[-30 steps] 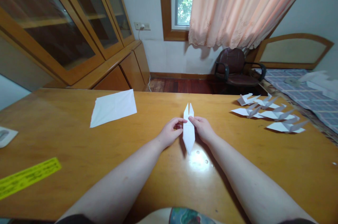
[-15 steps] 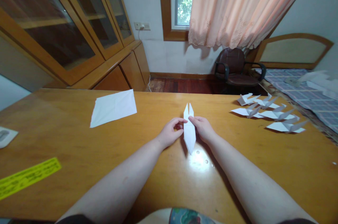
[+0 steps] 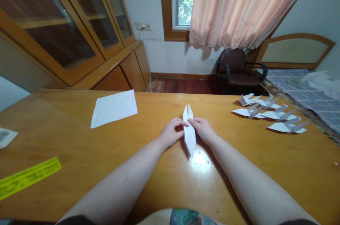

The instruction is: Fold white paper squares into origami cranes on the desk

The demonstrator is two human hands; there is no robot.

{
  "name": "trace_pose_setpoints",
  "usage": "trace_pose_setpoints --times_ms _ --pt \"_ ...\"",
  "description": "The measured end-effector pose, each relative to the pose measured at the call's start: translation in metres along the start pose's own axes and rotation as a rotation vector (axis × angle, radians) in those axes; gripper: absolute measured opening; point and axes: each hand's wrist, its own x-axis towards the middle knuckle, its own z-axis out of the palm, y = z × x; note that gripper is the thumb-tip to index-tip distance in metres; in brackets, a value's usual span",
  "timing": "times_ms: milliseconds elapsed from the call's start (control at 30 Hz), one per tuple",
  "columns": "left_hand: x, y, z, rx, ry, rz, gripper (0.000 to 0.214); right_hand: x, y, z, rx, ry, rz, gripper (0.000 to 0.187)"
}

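A narrow folded white paper piece (image 3: 189,133), pointed at both ends and split into two tips at the far end, lies on the wooden table (image 3: 79,147). My left hand (image 3: 172,133) pinches its left edge with curled fingers. My right hand (image 3: 203,129) pinches its right edge the same way. Both forearms reach in from the bottom of the view.
A flat white sheet (image 3: 114,107) lies at the left centre. Several folded paper cranes (image 3: 271,113) sit at the right. A yellow ruler (image 3: 26,177) and a white card (image 3: 5,136) lie at the left edge. A chair (image 3: 239,67), bed and cabinet stand beyond.
Both hands and the folded piece have shifted slightly to the left and up; the grip looks the same.
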Motion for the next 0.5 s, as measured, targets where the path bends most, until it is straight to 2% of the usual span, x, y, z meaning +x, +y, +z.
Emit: trace_pose_setpoints --times_ms 200,267,400,500 --pt "-0.0011 0.0016 -0.0002 0.065 -0.018 0.042 0.021 0.0031 0.0029 -0.0002 0.016 -0.005 -0.01 0.04" --pt "-0.0008 0.0009 -0.0004 0.059 0.022 0.041 0.02 0.0037 0.0036 0.0008 0.085 -0.003 -0.029 0.037" --pt "0.0018 -0.0018 -0.0029 -0.019 0.156 -0.004 0.013 0.0002 0.0008 0.002 0.233 -0.025 -0.12 0.063" --pt "0.0041 -0.0021 -0.0058 -0.082 0.224 -0.056 0.007 -0.0033 -0.0002 0.001 0.24 -0.092 -0.175 0.048"
